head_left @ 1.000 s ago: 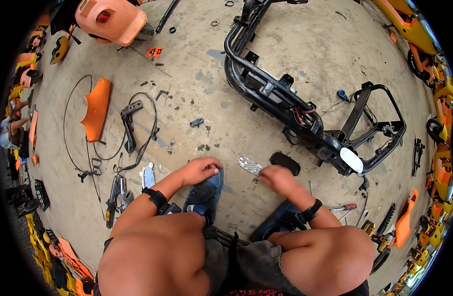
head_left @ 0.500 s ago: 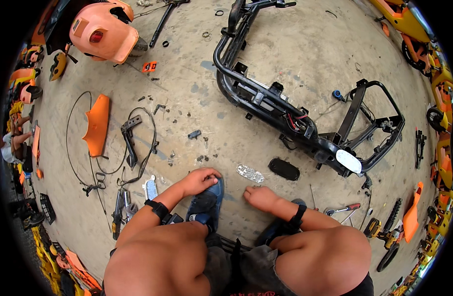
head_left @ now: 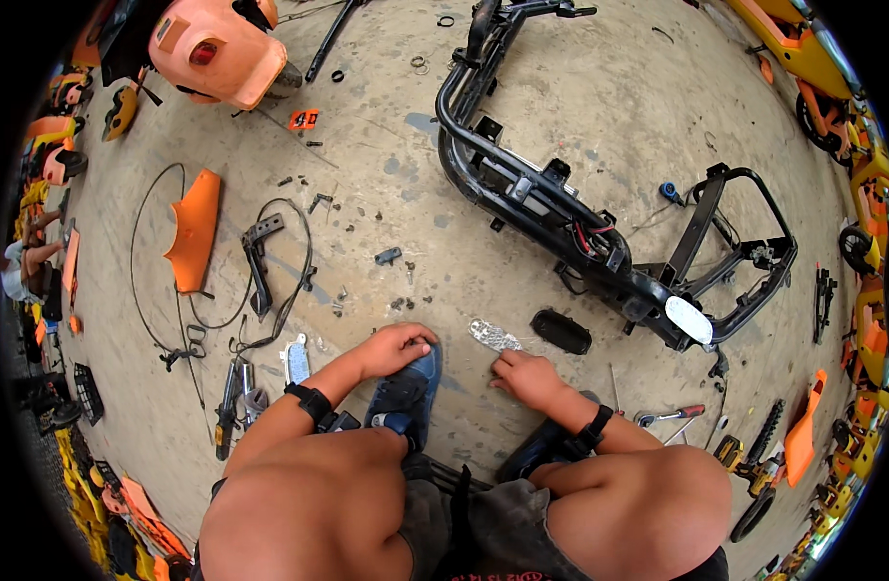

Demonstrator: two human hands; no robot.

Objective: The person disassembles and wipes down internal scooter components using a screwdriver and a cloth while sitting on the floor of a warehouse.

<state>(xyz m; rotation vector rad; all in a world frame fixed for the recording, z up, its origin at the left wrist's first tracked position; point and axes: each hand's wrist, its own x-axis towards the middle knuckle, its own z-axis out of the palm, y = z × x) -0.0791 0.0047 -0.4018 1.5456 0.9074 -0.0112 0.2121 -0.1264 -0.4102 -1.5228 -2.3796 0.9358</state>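
My left hand point(head_left: 398, 350) rests on the toe of my dark blue shoe point(head_left: 409, 385), its fingers lying loosely over it. Just below a silver perforated plate point(head_left: 493, 335), my right hand point(head_left: 528, 378) is closed with its fingers bent inward. What those fingers hold, if anything, is hidden; I cannot tell whether they touch the plate's near edge. A black oval cover point(head_left: 561, 331) lies right of the plate. Beyond it stands a black scooter frame point(head_left: 522, 184) with cables inside and a white oval piece point(head_left: 689, 321) on its near end.
Several screws and a small dark part point(head_left: 388, 256) lie ahead of my hands. To the left are an orange panel point(head_left: 195, 232), a black bracket point(head_left: 260, 261) with looped cables and a pale blue plate point(head_left: 295, 359). A ratchet point(head_left: 672, 415) and a yellow power drill point(head_left: 730, 453) lie right.
My right hand has moved slightly right and up, closer to the silver plate. The left hand stays on the shoe. The whole view has shifted a little.
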